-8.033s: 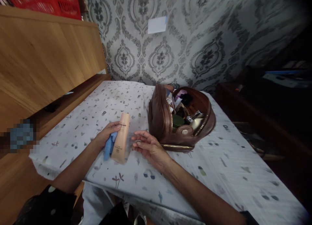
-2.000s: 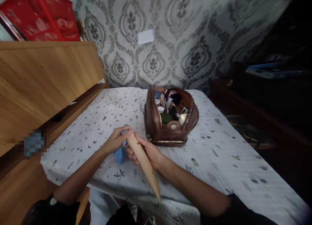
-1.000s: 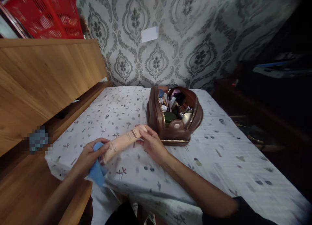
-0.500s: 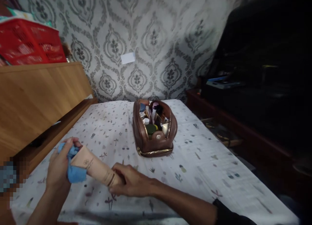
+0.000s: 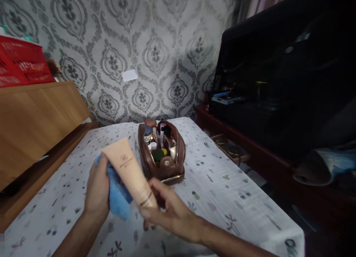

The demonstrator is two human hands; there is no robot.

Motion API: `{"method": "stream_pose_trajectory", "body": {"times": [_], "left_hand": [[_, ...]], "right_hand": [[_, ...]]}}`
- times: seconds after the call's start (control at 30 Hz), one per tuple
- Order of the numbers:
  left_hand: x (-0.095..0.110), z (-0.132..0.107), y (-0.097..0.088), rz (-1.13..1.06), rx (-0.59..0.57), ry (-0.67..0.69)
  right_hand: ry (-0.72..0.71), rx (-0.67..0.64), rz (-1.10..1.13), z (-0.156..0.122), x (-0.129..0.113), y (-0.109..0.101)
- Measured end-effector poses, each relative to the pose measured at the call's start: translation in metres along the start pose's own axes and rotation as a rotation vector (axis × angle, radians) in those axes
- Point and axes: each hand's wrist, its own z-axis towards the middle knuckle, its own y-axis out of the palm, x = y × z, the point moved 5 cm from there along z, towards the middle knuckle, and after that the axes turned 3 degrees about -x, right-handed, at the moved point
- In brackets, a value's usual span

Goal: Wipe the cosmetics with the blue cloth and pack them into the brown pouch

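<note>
A peach-coloured squeeze tube (image 5: pixel 128 168) with printing on its front is tilted, its flat end up and to the left. My right hand (image 5: pixel 169 208) is closed around the capped lower end. In my left hand (image 5: pixel 97 186) is a blue cloth (image 5: pixel 118 197), bunched behind the tube's upper part; the fingers are partly hidden by cloth and tube. Just beyond the hands stands a brown toiletry bag (image 5: pixel 161 171), unzipped, with several jars, tubes and brushes inside.
The bag stands on a white patterned cloth (image 5: pixel 217 212) covering the table. A wooden headboard-like panel (image 5: pixel 41 116) and a red basket (image 5: pixel 25 62) are at left. On the right, a large black screen (image 5: pixel 272 75) stands on a dark red cabinet with an open drawer (image 5: pixel 230 149).
Both hands have moved right, lifting the tube and turning it more upright. The cloth has come along with my left hand. The view has swung to the right.
</note>
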Motion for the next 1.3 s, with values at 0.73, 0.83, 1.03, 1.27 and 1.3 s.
{"method": "stream_pose_trajectory", "body": {"times": [0.73,0.83,1.03,1.27,1.3], "left_hand": [[-0.044,0.033,0.011,0.384,-0.425,0.332],[-0.057,0.032,0.004,0.381,-0.449,0.288],[-0.072,0.030,0.001,0.370,-0.494,0.268],[-0.083,0.029,0.004,0.359,-0.552,0.272],[-0.085,0.029,0.004,0.364,-0.561,0.276]], "right_hand": [[0.318,0.568,-1.822,0.060,-0.096,-0.095],[0.322,0.545,-1.878,0.067,-0.090,-0.094],[0.300,0.481,-1.971,0.067,-0.087,-0.088],[0.271,0.395,-1.979,0.067,-0.085,-0.095],[0.271,0.379,-1.967,0.067,-0.086,-0.096]]}}
